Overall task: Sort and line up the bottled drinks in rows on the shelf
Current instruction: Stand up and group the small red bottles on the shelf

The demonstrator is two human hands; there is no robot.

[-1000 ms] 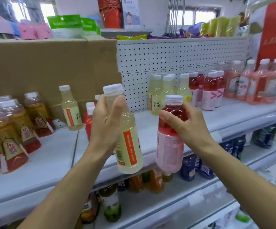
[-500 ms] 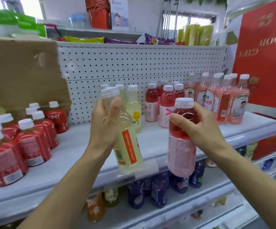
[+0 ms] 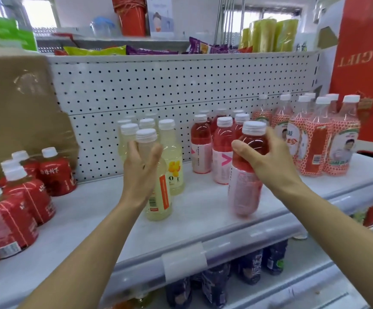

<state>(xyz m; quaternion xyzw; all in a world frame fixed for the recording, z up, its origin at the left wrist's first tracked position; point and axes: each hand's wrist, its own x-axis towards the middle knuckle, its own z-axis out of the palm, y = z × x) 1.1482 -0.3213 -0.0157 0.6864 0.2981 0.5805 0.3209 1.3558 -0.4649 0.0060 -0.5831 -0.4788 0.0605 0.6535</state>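
Note:
My left hand [image 3: 139, 170] grips a pale yellow bottle [image 3: 159, 197] by its upper part; the bottle's base rests on or just above the white shelf [image 3: 203, 210], directly in front of a row of matching yellow bottles [image 3: 169, 152]. My right hand [image 3: 263, 157] holds a pink-red bottle [image 3: 244, 188] by its shoulder, tilted slightly, at the front of a row of pink-red bottles [image 3: 222, 150]. Both bottles have white caps.
Red-labelled tea bottles [image 3: 22, 197] crowd the shelf's left. Shrink-wrapped orange-patterned bottles [image 3: 315, 139] stand at the right beside a red gift box [image 3: 364, 63]. A pegboard back panel [image 3: 181, 85] and a cardboard box [image 3: 18, 103] stand behind. Dark bottles [image 3: 248, 270] fill the lower shelf.
Both hands have moved forward and down over the shelf, bringing each bottle to the front of its matching row. The view has shifted right and closer.

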